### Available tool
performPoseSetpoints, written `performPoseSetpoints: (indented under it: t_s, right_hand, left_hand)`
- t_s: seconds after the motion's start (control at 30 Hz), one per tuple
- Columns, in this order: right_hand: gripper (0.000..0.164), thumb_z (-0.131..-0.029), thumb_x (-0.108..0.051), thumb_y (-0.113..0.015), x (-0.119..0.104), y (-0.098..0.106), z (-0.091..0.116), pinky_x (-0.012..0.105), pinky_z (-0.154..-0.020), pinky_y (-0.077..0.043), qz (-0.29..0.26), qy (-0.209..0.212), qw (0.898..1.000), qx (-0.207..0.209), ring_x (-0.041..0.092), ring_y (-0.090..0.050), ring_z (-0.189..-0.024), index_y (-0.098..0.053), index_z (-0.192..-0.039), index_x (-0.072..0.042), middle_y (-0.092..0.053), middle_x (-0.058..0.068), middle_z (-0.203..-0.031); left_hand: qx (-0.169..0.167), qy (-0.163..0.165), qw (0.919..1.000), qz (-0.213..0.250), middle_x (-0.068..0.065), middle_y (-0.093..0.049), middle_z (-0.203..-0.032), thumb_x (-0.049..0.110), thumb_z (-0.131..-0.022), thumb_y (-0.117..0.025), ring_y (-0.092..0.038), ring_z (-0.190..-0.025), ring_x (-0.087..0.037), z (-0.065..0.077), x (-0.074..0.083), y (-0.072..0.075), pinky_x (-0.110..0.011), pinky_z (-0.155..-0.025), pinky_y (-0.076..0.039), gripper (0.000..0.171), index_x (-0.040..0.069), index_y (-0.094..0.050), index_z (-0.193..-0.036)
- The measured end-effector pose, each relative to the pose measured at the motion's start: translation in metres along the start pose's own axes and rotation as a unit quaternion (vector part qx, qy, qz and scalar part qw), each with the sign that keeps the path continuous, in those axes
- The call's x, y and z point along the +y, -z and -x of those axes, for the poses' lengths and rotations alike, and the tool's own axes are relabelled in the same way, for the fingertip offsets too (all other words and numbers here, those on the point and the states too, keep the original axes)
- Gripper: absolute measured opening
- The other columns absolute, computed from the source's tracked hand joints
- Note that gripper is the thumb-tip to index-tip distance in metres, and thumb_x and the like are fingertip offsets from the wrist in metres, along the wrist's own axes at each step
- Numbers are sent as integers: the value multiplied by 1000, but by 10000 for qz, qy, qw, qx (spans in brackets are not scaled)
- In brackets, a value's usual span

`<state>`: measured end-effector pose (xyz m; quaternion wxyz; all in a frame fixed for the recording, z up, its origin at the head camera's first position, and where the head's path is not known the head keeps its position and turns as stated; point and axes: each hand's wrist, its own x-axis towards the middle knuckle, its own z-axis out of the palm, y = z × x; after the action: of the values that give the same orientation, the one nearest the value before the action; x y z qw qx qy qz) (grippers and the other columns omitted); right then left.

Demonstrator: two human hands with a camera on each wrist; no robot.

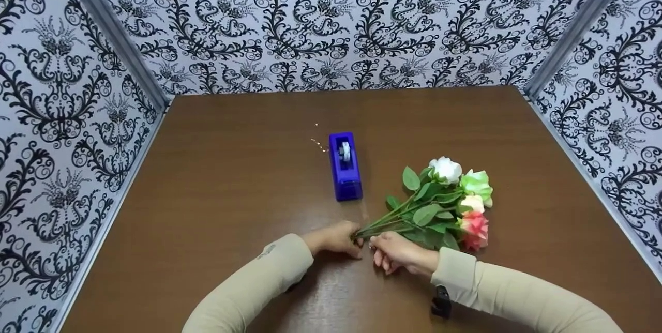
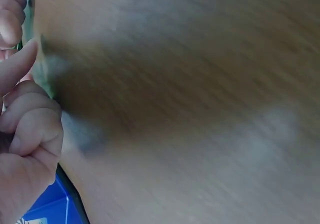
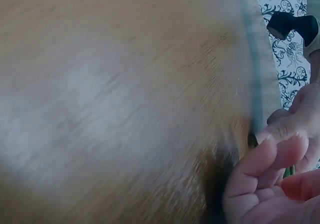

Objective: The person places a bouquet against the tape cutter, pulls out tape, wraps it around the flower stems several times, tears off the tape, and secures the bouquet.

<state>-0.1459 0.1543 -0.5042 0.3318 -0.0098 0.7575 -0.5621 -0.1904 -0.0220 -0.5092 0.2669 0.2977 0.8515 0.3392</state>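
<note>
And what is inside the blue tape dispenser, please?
In the blue tape dispenser, a pale roll shows from above; its lower part is covered by the dispenser's body and cannot be seen.

2 long beige sleeves, left point(image 1: 238, 291) and right point(image 1: 527, 291), with wide cuffs. Left cuff point(image 1: 295, 258) has a tiny dark marking around its 10 o'clock. Chunky black gadget point(image 1: 441, 302) at 7 o'clock of the right cuff point(image 1: 455, 273); blocky black wrist unit point(image 3: 295, 26) on the left arm, 2 o'clock in the right wrist view. Bare fingers point(image 3: 252, 171), btw.
</note>
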Motion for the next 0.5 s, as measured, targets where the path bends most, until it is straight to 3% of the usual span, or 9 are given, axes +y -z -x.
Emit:
performPoseSetpoints:
  t_s: [0.1, 0.23, 0.37, 0.5]
  right_hand:
    - [28, -99, -18, -34, 0, -2, -1, 20, -40, -43, -72, -65, 9999, 30, 4, -45, -38, -51, -92, 3, -54, -1, -54]
    - [28, -99, -18, -34, 1, -5, -1, 19, -40, -42, -319, -113, 9994, 94, 4, -47, -38, -50, -100, 5, -57, 0, -57]
    - [26, -97, -15, -36, 2, -5, -1, 19, -42, -44, -711, -195, 9971, 163, 3, -49, -42, -51, -99, 6, -59, -1, -62]
    - [21, -93, -10, -36, 5, -4, -2, 18, -42, -44, -1104, -289, 9934, 146, 3, -50, -43, -52, -96, 4, -57, -1, -63]
  left_hand:
    - [-36, 108, 9997, 233, 8, -47, -66, 14, -72, -77, -42, -60, -4, 0, -1, -1, -16, -58, -35, 23, 3, -58, -78]
    - [56, 143, 9993, 352, 7, -48, -62, 20, -79, -72, -42, -56, -4, 1, 1, -2, -16, -54, -34, 22, 4, -56, -74]
    - [260, 155, 9992, 267, 3, -53, -58, 21, -85, -63, -43, -51, -4, 1, 4, -6, -16, -51, -34, 21, 4, -57, -74]
    - [494, 175, 9986, -34, 5, -50, -58, 21, -85, -59, -43, -52, -4, -1, 4, -12, -17, -52, -35, 18, 7, -57, -73]
